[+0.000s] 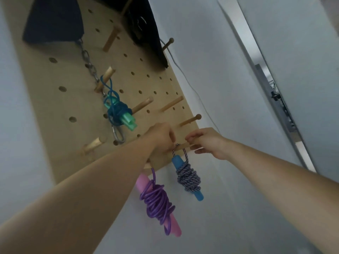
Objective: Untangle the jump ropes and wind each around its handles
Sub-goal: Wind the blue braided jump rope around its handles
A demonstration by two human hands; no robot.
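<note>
Three wound jump ropes hang from pegs on a wooden pegboard (60, 107). A blue rope around green handles (120, 111) hangs upper left. A purple rope around pink handles (158, 202) hangs below my left forearm. A braided purple-white rope around blue handles (188, 177) hangs by its loop from a wooden peg (183, 146). My left hand (162, 137) holds that loop at the peg's base, its fingertips hidden. My right hand (207, 142) pinches the peg's outer end.
Several bare wooden pegs (142, 106) stick out of the board. A metal chain with a carabiner (117, 135) hangs at the left, under a dark fabric item (53, 21). Another dark item (145, 28) hangs at top. A white wall and door frame (275, 99) lie to the right.
</note>
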